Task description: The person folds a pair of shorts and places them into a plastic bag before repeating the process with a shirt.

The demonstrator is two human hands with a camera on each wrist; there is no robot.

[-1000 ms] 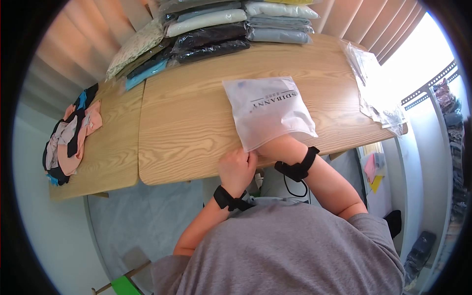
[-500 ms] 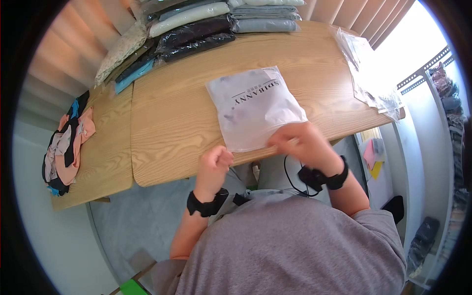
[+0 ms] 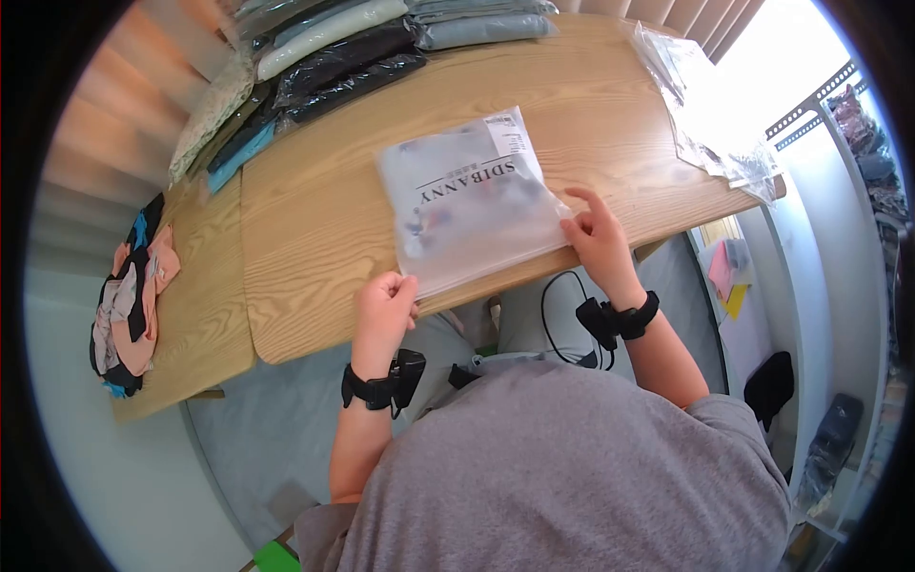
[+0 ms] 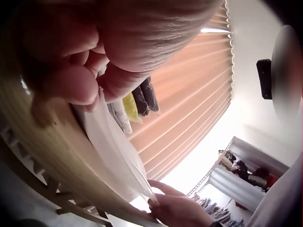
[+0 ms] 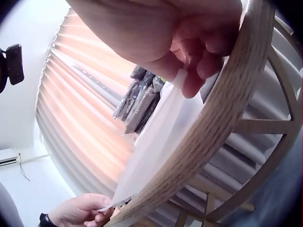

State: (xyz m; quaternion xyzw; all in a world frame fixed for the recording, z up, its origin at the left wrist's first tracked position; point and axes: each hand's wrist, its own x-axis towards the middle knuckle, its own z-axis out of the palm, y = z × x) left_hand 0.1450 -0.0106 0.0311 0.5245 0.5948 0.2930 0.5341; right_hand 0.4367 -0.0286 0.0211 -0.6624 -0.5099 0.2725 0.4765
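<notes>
A frosted plastic zip bag with dark "SDIBANNY" lettering lies on the wooden table, its near edge along the table's front edge. Something with coloured patches shows faintly through it, and a white label sits at its far right corner. My left hand pinches the near left corner between thumb and fingers. At the near right corner, my right hand pinches the bag's edge. Both wrist views show the bag's edge stretched between the two hands, with the plastic between thumb and finger.
Stacks of garments in clear bags stand at the back left. Loose pink and black clothes lie at the left end of the table. Flat clear plastic bags lie at the right, near a shelf rack.
The right hand came out from under the bag's near end and moved right to its near right corner. The left hand shifted left to the other corner. The bag now lies flatter.
</notes>
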